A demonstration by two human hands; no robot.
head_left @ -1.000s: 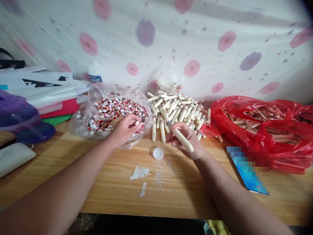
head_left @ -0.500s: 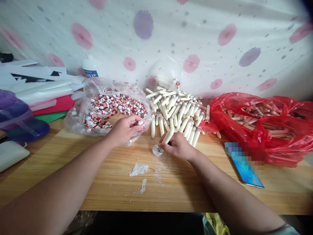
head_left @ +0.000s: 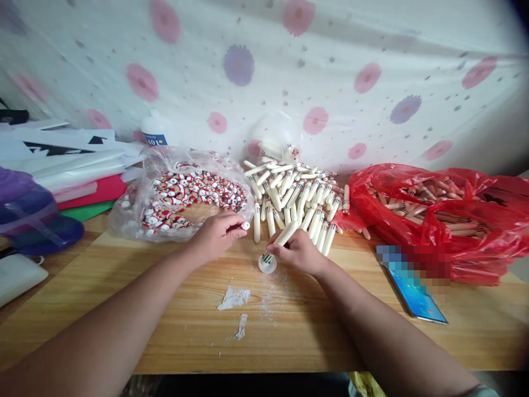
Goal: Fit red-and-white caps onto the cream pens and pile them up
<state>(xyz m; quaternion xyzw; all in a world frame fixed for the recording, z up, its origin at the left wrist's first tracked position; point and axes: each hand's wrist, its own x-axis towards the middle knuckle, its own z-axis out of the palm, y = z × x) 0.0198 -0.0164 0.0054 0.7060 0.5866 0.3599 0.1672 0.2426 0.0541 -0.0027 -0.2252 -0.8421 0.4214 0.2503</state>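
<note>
My left hand (head_left: 215,237) pinches a small red-and-white figure topper (head_left: 245,226) between thumb and fingers, just right of a clear plastic bag (head_left: 124,220) of similar toppers (head_left: 185,184). Closed around a cream multicolour pen (head_left: 286,234), my right hand (head_left: 303,251) holds it tilted. The pen's end with coloured strips points down into a small clear round dish (head_left: 270,268) on the wooden table (head_left: 314,331). Whether that end touches the dish's bottom I cannot tell. Behind my right hand lies a heap of cream pens (head_left: 297,190).
At the right, a red plastic bag (head_left: 467,253) holds pinkish pens, with a phone (head_left: 417,292) in front. Torn white scraps (head_left: 233,298) lie near me. A white bottle (head_left: 154,129), coloured sheets (head_left: 91,190) and a blue-purple item (head_left: 37,204) are at the left.
My left hand with the topper has moved slightly toward me and right, away from the bag. The pen stays over the dish in my right hand. The whole view has tilted up a little.
</note>
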